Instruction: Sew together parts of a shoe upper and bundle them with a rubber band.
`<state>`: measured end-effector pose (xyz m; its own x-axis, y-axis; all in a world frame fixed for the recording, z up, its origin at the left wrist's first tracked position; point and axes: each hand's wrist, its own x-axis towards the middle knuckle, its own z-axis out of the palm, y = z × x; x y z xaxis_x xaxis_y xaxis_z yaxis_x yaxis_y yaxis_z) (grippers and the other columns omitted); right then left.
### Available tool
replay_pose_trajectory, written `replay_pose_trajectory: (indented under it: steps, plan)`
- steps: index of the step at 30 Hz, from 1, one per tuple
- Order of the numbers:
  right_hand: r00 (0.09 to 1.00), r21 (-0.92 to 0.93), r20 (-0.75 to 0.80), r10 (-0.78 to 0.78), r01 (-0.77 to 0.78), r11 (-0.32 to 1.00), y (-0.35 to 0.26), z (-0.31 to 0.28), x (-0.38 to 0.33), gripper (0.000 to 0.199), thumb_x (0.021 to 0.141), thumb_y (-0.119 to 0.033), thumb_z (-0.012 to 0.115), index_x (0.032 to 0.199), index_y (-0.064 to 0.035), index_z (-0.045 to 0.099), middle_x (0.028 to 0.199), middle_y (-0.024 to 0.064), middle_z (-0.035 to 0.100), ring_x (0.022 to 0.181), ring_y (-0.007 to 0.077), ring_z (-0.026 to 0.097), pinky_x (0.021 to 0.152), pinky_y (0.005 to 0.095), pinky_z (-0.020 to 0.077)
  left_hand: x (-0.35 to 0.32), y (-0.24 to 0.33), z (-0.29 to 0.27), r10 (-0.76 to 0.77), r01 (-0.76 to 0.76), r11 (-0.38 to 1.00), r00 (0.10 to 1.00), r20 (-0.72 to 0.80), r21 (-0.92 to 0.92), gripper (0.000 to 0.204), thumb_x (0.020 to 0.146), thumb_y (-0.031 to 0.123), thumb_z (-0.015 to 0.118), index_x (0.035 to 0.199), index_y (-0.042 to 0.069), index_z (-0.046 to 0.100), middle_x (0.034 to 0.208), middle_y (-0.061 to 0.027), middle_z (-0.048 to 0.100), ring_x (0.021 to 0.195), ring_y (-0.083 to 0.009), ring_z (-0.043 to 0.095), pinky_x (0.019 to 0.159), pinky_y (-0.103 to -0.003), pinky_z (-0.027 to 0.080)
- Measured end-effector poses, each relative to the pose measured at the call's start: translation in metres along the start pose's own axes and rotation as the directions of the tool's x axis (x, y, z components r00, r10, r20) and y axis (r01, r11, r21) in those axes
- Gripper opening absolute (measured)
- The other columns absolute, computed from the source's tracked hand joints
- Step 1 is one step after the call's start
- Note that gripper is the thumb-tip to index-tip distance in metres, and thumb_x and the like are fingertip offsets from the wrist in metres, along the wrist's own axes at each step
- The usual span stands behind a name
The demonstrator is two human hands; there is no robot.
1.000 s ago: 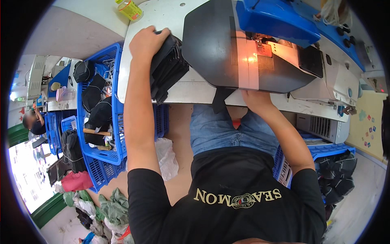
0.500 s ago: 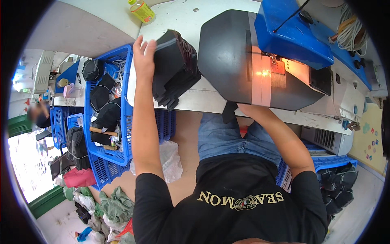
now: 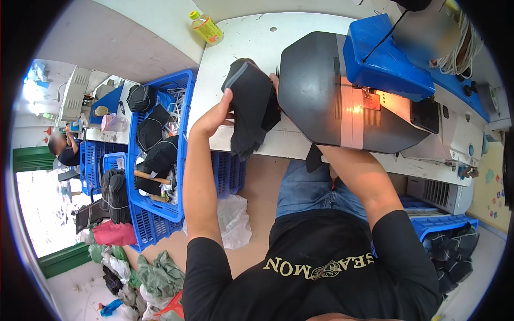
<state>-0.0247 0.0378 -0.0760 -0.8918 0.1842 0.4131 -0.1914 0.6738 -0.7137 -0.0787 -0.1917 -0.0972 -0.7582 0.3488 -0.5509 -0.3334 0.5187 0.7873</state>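
Observation:
A stack of black fabric pieces (image 3: 249,101) stands on the white table, its layers fanned out toward the near edge. My left hand (image 3: 216,115) is closed on its left side, thumb on the outer face and fingers tucked behind. My right forearm passes under the dark sewing-machine extension board (image 3: 310,80). Only fingertips of my right hand (image 3: 274,80) show, at the stack's right side; the board hides the others. A small black piece (image 3: 314,158) hangs at the table's front edge beside that forearm. The blue sewing machine (image 3: 383,61) has its lamp lit over the needle area.
To the left, a blue plastic basket (image 3: 187,144) holds black bundles and a wooden-handled tool. A yellow-capped bottle (image 3: 206,28) stands at the back of the table. A dark phone (image 3: 424,115) lies right of the needle. Another person (image 3: 68,152) is at the far left.
My left hand has gone from open beside the stack to gripping it. My right hand has moved from the table's front edge to the stack's right side. The stack has narrowed and turned.

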Motion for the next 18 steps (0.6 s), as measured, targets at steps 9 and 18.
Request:
replay_pose_trajectory:
  steps: [9, 18]
  plan:
    - [0.971, 0.222, 0.158, 0.18, -0.213, 0.952, 0.034, 0.045, 0.01, 0.034, 0.09, -0.037, 0.058, 0.092, -0.0035, 0.063, 0.081, 0.0113, 0.062, 0.074, 0.0215, 0.057, 0.067, 0.0367, 0.0437, 0.021, 0.015, 0.034, 0.194, -0.287, 0.846, 0.95, -0.243, -0.449, 0.086, 0.088, 0.07, 0.036, 0.137, -0.001, 0.04, 0.138, -0.018, 0.045, 0.119, -0.0271, 0.049, 0.103, -0.035, 0.036]
    - [0.96, 0.474, 0.175, 0.219, -0.277, 0.836, 0.008, 0.034, 0.012, 0.034, 0.088, -0.033, 0.064, 0.077, -0.0013, 0.065, 0.065, 0.0082, 0.06, 0.063, 0.0176, 0.057, 0.064, 0.0341, 0.0438, 0.014, 0.035, 0.039, 0.579, -0.402, 0.808, 0.402, -0.71, 0.431, 0.057, 0.088, 0.044, 0.059, 0.119, -0.005, 0.057, 0.12, -0.0238, 0.059, 0.113, -0.0281, 0.057, 0.098, -0.033, 0.041]
